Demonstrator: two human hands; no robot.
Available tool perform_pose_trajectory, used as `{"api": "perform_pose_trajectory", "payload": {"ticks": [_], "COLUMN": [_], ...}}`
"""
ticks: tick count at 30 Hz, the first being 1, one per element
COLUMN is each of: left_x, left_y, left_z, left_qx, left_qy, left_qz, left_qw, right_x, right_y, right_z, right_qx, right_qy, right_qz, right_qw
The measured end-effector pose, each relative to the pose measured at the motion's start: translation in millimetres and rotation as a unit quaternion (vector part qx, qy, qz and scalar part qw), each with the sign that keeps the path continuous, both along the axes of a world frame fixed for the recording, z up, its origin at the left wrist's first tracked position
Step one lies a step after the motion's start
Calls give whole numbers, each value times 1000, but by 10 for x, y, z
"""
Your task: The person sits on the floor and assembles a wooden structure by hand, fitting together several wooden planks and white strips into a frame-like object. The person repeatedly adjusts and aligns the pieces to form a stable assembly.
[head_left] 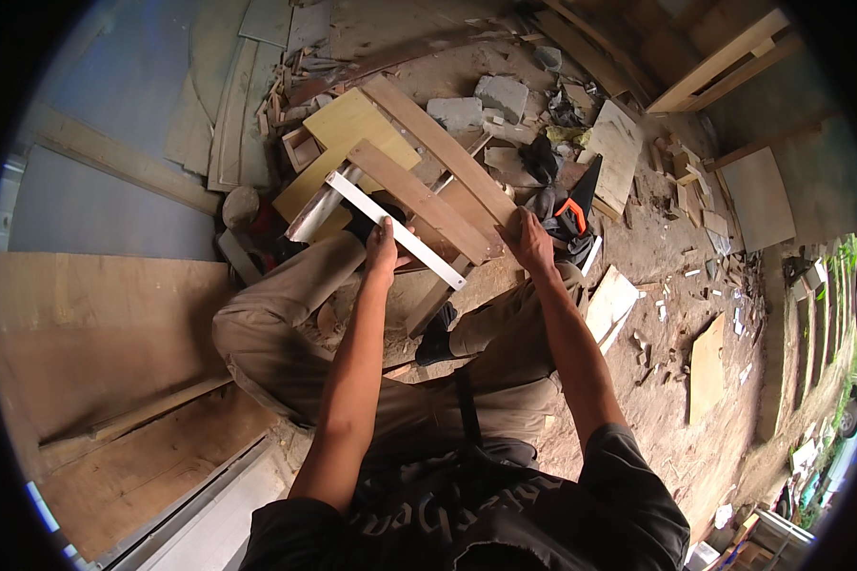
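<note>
My left hand (383, 249) is closed around a narrow white strip (362, 203) with a small hole near its near end. Beside the strip, on its right, lies a shorter brown board (419, 197). A longer brown board (438, 145) slants from the far left down to my right hand (533, 246), whose fingers are closed over its near end. Underneath the boards are a pale cylindrical piece (316, 211) and some wooden parts that are partly hidden. These pieces lie between my bent knees.
Yellowish panels (352, 124) lie behind the boards. A handsaw with an orange handle (571, 215) rests to the right of my right hand. Grey blocks (501, 97), wood scraps and loose panels (707, 366) litter the dirt floor. Large sheets (114, 205) lean at the left.
</note>
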State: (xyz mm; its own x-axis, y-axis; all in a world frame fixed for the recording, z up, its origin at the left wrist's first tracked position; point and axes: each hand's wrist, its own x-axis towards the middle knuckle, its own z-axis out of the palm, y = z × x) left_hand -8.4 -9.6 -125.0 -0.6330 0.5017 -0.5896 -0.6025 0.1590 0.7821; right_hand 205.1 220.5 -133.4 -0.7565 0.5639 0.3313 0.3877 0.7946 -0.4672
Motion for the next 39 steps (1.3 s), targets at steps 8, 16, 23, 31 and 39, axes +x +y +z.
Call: {"api": "perform_pose_trajectory", "payload": {"ticks": [8,16,23,31,39], "left_x": [-16,67,-1,-18,38], "left_y": [-10,112,42,1,0], "left_z": [-77,-2,-101,-163,-198], "left_qx": [23,14,30,13,30], "left_qy": [-13,0,0,7,25], "left_qz": [25,32,41,18,22], "left_qw": [999,999,999,1000,999], "right_x": [-20,291,147,104,-94], "right_y": [-197,38,-191,-281,-836], "right_z": [103,-160,-85,-15,300], "right_qx": [-159,-177,-183,-119,12], "right_qy": [89,14,-8,-21,54], "right_qz": [-25,5,-23,-53,-19], "right_qw": [983,984,983,991,998]}}
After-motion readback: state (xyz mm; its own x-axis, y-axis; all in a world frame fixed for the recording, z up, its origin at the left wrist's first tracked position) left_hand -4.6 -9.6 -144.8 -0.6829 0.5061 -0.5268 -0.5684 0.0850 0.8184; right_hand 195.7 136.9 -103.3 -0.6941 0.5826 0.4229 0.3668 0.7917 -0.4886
